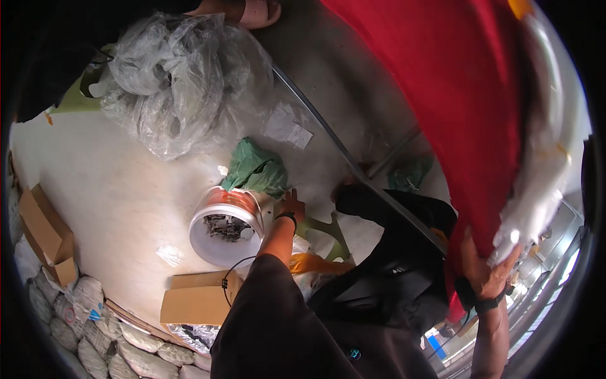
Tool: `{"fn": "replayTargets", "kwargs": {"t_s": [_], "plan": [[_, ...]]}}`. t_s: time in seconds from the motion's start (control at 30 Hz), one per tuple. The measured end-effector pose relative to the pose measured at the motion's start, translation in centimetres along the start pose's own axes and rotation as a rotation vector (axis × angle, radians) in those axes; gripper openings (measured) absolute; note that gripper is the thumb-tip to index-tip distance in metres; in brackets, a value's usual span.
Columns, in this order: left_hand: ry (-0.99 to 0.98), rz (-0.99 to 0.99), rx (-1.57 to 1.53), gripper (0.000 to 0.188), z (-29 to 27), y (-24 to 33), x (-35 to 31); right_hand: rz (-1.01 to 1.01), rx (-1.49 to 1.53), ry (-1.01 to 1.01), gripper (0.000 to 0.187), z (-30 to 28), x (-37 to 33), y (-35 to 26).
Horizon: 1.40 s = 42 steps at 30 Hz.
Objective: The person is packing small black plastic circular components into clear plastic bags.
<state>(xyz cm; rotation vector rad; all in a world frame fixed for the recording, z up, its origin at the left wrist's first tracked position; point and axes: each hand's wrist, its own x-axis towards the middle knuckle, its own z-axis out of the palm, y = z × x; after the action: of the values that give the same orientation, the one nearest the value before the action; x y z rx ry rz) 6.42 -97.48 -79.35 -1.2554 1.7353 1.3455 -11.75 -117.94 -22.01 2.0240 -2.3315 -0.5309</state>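
My right hand [485,271], raised at the right, is closed around the gathered lower end of a long red cloth [454,82]. Crumpled clear plastic [540,183] runs along the cloth's right side and bunches by the same hand. My left hand [291,205] reaches over the floor with fingers stretched out and holds nothing that I can see. Close to it are a crumpled green bag [257,167] and a white bucket [203,237] with an orange-red band. Small dark and greyish pieces [224,227] lie inside the bucket.
A big heap of clear plastic [183,82] lies at the upper left, near another person's slippered foot [259,12]. A thin metal bar [328,129] crosses diagonally. Cardboard boxes [196,306] and stacked filled sacks [139,344] stand at the lower left. A green stool-like piece [331,237] sits by my left arm.
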Motion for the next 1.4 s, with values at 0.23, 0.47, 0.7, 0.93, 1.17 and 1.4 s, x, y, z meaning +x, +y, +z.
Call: {"fn": "replayTargets", "kwargs": {"t_s": [0.23, 0.47, 0.7, 0.93, 1.17, 1.4], "plan": [[0.400, -0.127, -0.169, 0.035, 4.0, -3.3, 2.8, -0.162, -0.168, 0.199, 0.075, 0.1, 0.1, 0.4], [0.474, -0.243, -0.123, 0.026, 0.1, -8.2, 8.7, -0.087, 0.014, 0.030, 0.056, -1.5, -1.0, -0.1], [0.980, 0.213, -0.911, 0.018, 8.0, -11.7, 6.9, -0.074, 0.046, -0.003, 0.042, 1.9, -3.0, 5.2], [0.510, -0.118, -2.598, 0.015, 5.8, -14.8, 3.9, -0.152, -0.063, 0.234, 0.043, 2.7, -2.0, 4.3], [0.222, 0.501, -2.801, 0.020, 8.6, -13.4, 7.2, -0.075, 0.093, 0.150, 0.047, 0.4, 0.0, 1.3], [0.833, -0.470, -0.941, 0.013, 6.9, -2.9, 6.5, -0.236, 0.125, 0.226, 0.053, 0.5, -0.8, -0.5]]}}
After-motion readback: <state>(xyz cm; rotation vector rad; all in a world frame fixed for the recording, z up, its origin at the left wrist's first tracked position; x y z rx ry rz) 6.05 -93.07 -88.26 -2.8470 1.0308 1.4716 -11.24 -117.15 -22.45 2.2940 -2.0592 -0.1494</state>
